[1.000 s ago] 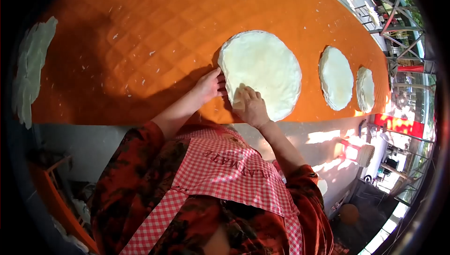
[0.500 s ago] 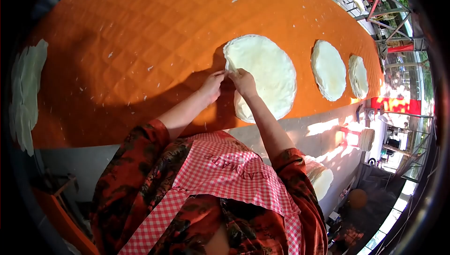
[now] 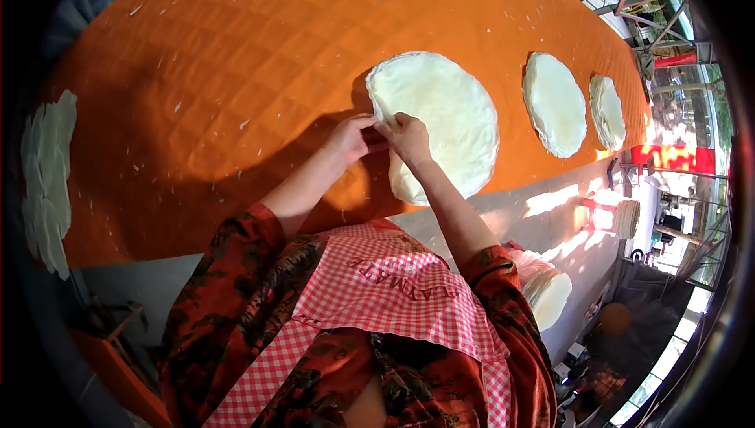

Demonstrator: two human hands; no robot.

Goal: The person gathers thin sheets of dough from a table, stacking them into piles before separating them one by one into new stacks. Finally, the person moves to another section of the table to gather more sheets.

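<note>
A pile of thin, pale round dough sheets (image 3: 448, 117) lies in front of me on the orange-covered table (image 3: 267, 43). My right hand (image 3: 407, 139) rests over its left rim, with fingers bent and pinched on the edge of the top dough sheet. Close beside it, my left hand (image 3: 351, 139) meets the same edge from the left, its fingertips closing on the rim next to the right hand's. How many layers the fingers hold is hidden.
Two more piles of round sheets, a nearer one (image 3: 555, 106) and a farther one (image 3: 607, 112), lie to the right. Overlapping pale sheets (image 3: 49, 184) hang over the table's left end. Below the table edge at right stands another pile (image 3: 548, 298). White scraps dot the cloth.
Both hands stay at the pile's left rim, their fingers shifted slightly. The left hand's thumb and fingers look a little more spread. The camera view has tilted a little.
</note>
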